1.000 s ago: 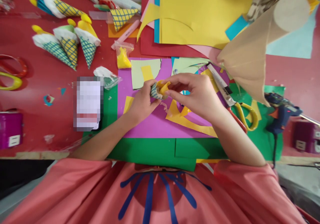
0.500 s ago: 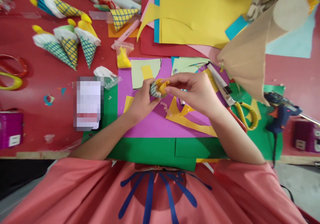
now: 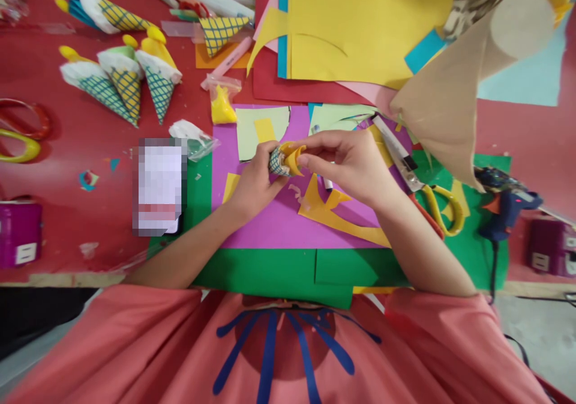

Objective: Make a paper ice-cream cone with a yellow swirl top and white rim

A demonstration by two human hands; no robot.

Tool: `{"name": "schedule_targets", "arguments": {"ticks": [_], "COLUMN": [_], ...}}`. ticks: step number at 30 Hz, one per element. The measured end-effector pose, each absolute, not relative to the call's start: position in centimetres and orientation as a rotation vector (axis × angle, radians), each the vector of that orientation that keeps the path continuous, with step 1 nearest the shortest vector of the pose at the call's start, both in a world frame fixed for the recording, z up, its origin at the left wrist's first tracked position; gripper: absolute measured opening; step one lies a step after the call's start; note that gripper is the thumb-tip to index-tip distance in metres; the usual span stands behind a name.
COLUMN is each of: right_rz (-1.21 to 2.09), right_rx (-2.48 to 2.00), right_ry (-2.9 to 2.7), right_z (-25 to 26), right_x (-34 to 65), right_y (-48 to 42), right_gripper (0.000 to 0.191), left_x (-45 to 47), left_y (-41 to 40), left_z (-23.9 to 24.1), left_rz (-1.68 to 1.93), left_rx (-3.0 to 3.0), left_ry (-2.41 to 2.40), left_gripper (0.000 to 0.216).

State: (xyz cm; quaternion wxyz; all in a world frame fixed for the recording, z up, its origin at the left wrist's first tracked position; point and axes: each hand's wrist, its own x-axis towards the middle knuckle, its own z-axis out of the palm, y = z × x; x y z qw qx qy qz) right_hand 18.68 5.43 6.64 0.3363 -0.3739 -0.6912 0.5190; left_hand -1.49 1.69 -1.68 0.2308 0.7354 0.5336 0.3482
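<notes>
imo the weak spot rn is the pinch. R hand (image 3: 346, 161) has thumb + index fingers squeezed on a curled yellow paper piece (image 3: 294, 158) at the mouth of a small lattice-print cone (image 3: 276, 162). Can't tell how deep it sits in there. L hand (image 3: 258, 179) wraps the cone w/ its fingers curled round the side, tips partly hidden. Both things are up over the purple sheet (image 3: 274, 230), mid-worktop (image 3: 108, 212).

What could go wrong: squeeze too hard w/ the R and the curl prob creases; ease off too soon and it may spring open b/c rolled paper tends to want to go flat. Too much grip from the L could squash the cone's rim out of round, and then the curl would sit crooked. Pushing in at an angle might tear the edge too.

Other stuff: white marker (image 3: 328, 184) is just below the R hand, so a low wrist could set it rolling. Scissors (image 3: 443, 209) lie right beside the R forearm, easy to snag if the elbow swings out. And the glue gun (image 3: 506, 212) shows a small red light, so maybe it's on; its nose is right by the tip of the big tan cone (image 3: 445, 92), so heat or drips could mark it, esp. if smth tugs the cord.
</notes>
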Motion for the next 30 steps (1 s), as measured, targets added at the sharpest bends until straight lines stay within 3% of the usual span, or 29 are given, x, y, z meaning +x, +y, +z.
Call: {"name": "schedule_targets", "arguments": {"ticks": [16,30], "right_rz": [1.154,0.855], "right_rx": [-1.019,-0.904], "right_ry": [-1.936,-2.16], "right_z": [7.0,6.7], "right_x": [18.0,19.1], "right_y": [4.6,5.5], "right_gripper": [0.012,0.021], "left_x": [-1.3,-1.4], "left_y": [1.5,1.6], "left_z": [-1.3,0.1], "left_rz": [0.837,1.013], "left_rx": [2.035,2.202], "left_ry": [1.498,1.247], "left_gripper": [0.05,0.045]}}
